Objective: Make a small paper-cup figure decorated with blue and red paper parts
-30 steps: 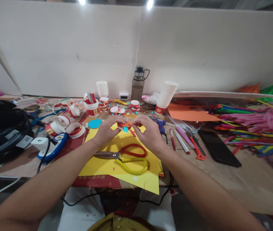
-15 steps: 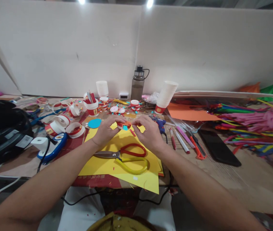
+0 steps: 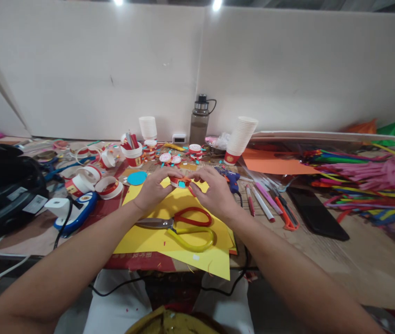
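Note:
Between my hands is a small red and white paper ring (image 3: pixel 175 181) with a light-blue piece on its front and an orange strip at its right end. My left hand (image 3: pixel 154 189) grips the ring's left side between thumb and fingers. My right hand (image 3: pixel 211 189) pinches at the orange strip on the right. Below them, scissors (image 3: pixel 193 236) with one red and one yellow handle lie on yellow paper (image 3: pixel 141 241), blades pointing left. A blue paper disc (image 3: pixel 137 178) lies left of my left hand.
Behind are a bottle (image 3: pixel 199 123), stacked paper cups (image 3: pixel 241 139) and small decorated rings (image 3: pixel 165 158). To the right lie a blue glue gun (image 3: pixel 232 182), pens (image 3: pixel 262 204), a black phone (image 3: pixel 317 213) and colourful pipe cleaners (image 3: pixel 374 171). Cut cup rings (image 3: pixel 108 188) lie left.
The ring has turned slightly, showing more of its red and white band and the light-blue piece. Both hands stay nearly in place, with small finger shifts.

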### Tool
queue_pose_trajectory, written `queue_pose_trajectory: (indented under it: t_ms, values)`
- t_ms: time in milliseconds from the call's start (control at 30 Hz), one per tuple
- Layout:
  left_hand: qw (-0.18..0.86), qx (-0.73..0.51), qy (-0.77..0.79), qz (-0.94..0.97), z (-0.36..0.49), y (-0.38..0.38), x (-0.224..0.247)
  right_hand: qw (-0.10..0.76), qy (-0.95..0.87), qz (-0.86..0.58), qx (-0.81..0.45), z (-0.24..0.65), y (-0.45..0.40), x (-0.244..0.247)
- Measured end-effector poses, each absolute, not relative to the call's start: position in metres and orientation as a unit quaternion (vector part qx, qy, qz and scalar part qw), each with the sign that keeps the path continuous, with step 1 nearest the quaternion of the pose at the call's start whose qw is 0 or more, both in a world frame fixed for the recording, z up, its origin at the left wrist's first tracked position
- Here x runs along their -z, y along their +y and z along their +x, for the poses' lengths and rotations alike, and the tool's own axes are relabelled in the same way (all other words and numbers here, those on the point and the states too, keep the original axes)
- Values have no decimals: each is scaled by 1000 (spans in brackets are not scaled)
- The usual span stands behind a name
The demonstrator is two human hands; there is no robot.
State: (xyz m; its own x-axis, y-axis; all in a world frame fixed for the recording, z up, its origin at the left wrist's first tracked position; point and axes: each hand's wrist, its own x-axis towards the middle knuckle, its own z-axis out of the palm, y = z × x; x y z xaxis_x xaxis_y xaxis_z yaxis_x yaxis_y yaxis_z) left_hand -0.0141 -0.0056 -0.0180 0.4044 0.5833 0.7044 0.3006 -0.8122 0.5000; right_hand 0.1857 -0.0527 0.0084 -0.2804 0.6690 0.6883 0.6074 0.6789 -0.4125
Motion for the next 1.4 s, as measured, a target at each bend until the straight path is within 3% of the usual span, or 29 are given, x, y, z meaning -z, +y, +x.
queue_pose_trajectory:
  t_ms: [367, 833, 1400]
  values:
    - [191, -462, 287, 817, -14, -3, 23, 441, -771, -445, -114, 185, -50, -11]
    - [568, -481, 295, 600, -5, 0, 28, 475, -624, -477, -397, 191, -36, -3]
    - [586, -466, 298, 592, -4, -3, 26, 464, -616, -444, -455, 187, -37, -1]
